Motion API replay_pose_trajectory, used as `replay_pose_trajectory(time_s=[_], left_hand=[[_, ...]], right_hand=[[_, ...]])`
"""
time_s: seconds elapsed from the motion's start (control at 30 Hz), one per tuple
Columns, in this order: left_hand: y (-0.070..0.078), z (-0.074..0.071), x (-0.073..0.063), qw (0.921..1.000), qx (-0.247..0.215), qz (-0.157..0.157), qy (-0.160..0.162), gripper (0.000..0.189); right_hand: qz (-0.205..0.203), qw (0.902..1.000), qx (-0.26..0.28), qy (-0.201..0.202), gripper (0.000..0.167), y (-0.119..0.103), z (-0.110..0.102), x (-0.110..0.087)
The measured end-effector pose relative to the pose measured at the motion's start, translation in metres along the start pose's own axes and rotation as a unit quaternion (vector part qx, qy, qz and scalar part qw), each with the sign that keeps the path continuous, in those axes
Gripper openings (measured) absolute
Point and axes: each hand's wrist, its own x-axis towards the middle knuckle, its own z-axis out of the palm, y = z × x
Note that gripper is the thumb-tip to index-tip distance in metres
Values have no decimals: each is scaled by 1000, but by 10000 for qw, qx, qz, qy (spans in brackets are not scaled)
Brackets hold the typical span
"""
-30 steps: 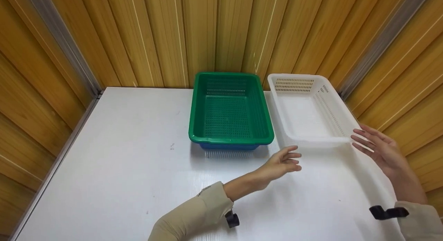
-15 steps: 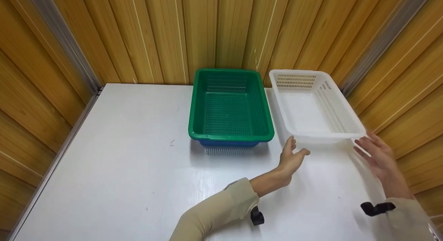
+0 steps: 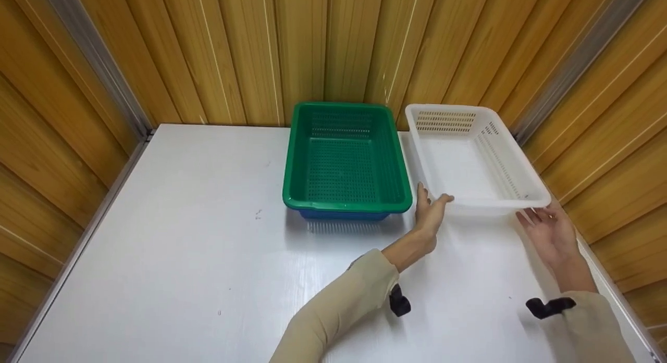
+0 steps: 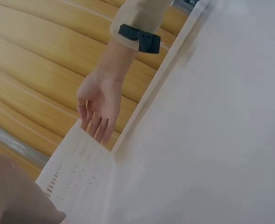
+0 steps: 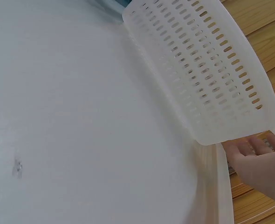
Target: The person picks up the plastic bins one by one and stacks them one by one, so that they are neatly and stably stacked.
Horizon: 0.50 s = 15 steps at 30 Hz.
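A white perforated plastic basket (image 3: 484, 202) stands at the back right of the table with nothing seen inside. My left hand (image 3: 430, 217) is at its front left corner, the thumb by the front rim and the straight fingers along the left side. By the front right corner is my right hand (image 3: 552, 235), palm turned up, its loosely extended fingers reaching just below the rim. The right wrist view shows that hand (image 5: 263, 163) with fingertips partly hidden behind the basket's corner. Only a blurred part of the left hand (image 4: 16, 191) appears in the left wrist view.
Left of the white basket, a green perforated basket (image 3: 346, 207) sits over a blue one (image 3: 344, 216). Both stand on the white table (image 3: 172, 238) near the wood-patterned back wall (image 3: 250, 55). A similar wall (image 3: 620, 160) rises close beside the right hand.
My left hand has moved forward and right, from the table's middle to the white basket's front left corner. My right hand has shifted inward, its palm turning up under the front right corner.
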Motion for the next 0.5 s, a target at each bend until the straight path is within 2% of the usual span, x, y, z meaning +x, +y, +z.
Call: replay_pose_trajectory(time_s=[0.1, 0.17, 0.23, 0.33, 0.43, 0.5], left_hand=[[5, 4, 14, 9994, -288, 155, 78, 86], [6, 4, 19, 9995, -281, 153, 78, 84], [5, 4, 23, 9997, -152, 157, 68, 82], [2, 1, 26, 9998, -43, 189, 13, 80], [-3, -3, 29, 9995, -172, 275, -52, 77], [-5, -6, 31, 9991, -290, 293, -88, 76]], right_hand=[[62, 9975, 684, 144, 38, 0, 3, 5], [31, 9973, 700, 226, 36, 1, 5, 6], [-9, 9991, 323, 285, 33, 2, 7, 7], [-46, 9974, -585, 413, 32, 4, 9, 7], [-122, 9885, -1428, 483, 46, 5, 14, 7], [-111, 9848, -1647, 545, 58, 4, 17, 5]])
